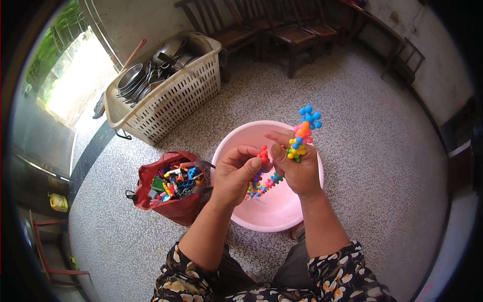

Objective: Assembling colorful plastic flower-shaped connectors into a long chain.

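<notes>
Both my hands are raised over a pink basin [241, 136]. Between the thumb and fingers of my left hand [236, 173] is a red knobbly plastic piece [263, 154]. My right hand [302, 168] is closed round a chain of knobbly plastic pieces [303, 132], with blue, orange, pink, yellow and green ones rising above the thumb. A further multicoloured stretch of chain [264, 189] hangs below my hands over the basin. Where its ends join is hidden behind my fingers.
Left of the basin stands a red cloth bag [186, 209] full of assorted small plastic toys. Beyond it, a white slatted crate [176, 103] holds metal pans and utensils. Wooden chairs [292, 34] line the far wall. A yellow container [59, 202] is at the far left.
</notes>
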The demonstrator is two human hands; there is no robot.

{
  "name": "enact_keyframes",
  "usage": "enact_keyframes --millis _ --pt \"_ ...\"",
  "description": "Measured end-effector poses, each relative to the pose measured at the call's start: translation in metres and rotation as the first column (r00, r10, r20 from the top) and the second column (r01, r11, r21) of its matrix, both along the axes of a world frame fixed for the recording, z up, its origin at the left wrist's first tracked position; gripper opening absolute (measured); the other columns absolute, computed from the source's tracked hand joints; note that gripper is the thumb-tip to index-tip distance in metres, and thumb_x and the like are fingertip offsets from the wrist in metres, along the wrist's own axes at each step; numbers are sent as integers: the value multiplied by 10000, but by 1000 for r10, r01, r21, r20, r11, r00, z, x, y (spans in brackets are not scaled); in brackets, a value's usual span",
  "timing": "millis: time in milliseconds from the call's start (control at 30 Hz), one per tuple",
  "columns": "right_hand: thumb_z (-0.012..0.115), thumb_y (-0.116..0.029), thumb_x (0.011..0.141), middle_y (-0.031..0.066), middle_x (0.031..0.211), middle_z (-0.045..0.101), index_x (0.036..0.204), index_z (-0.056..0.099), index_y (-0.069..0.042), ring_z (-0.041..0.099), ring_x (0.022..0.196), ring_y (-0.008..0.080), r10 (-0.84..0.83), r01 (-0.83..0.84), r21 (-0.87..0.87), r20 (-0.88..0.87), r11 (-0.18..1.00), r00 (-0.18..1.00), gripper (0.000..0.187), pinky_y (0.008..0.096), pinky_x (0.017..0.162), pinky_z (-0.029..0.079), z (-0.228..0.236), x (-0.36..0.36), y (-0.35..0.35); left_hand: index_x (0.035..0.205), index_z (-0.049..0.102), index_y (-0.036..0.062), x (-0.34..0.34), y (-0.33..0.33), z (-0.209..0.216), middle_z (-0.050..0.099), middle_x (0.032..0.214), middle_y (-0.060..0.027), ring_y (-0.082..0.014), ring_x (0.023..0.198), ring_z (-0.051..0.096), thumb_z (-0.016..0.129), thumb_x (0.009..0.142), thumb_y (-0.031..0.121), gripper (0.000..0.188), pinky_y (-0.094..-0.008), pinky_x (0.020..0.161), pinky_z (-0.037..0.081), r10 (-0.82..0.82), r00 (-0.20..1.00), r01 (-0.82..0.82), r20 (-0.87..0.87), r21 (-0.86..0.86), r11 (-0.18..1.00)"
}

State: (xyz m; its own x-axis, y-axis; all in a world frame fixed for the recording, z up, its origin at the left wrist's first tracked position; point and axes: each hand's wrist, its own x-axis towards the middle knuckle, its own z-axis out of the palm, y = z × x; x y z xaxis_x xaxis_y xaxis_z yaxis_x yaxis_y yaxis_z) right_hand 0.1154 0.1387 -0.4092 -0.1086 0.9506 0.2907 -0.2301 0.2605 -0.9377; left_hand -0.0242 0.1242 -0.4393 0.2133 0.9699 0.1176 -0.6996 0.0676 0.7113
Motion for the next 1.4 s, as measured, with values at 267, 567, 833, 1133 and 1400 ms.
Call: enact_keyframes --millis 267,567,833,1133,1400 --pt "631 -147 792 25 782 578 892 611 -28 517 600 60 157 -162 107 56 981 986 156 175 522 422 -7 8 4 979 551 6 -5 3 -8 595 905 -78 -136 783 577 596 826 156 218 -266 702 476 -22 995 28 -94 59 998" --pt "640 -92 785 33 749 596 918 603 -13 556 648 80 148 -143 -53 92 988 985 159 221 566 457 4 19 3 954 593 17 -1 0 -1 614 805 -46 -102 716 569 610 819 165 200 -204 624 442 -86 965 72 -247 -67 995" --pt "612 -133 810 37 708 596 898 622 -11 492 518 57 129 -127 -84 26 988 991 151 169 442 390 -2 14 3 975 610 13 2 1 -6 618 827 -44 -101 731 576 614 808 109 192 -206 619 445 -42 977 34 -208 -41 999" --pt "584 -222 839 4 605 538 887 625 6 467 505 48 71 -97 -273 -107 957 992 237 174 456 360 -2 10 3 1017 587 5 -2 1 -7 617 900 -74 -145 797 593 609 803 72 226 -247 695 480 -47 990 41 -131 -51 998" --pt "585 -156 835 18 694 548 923 605 21 421 469 53 -64 56 -226 -28 972 998 198 173 415 313 -1 18 7 1013 571 -13 -11 1 -1 619 925 -108 -186 781 604 607 799 62 229 -280 680 488 33 994 -36 -107 -18 999"
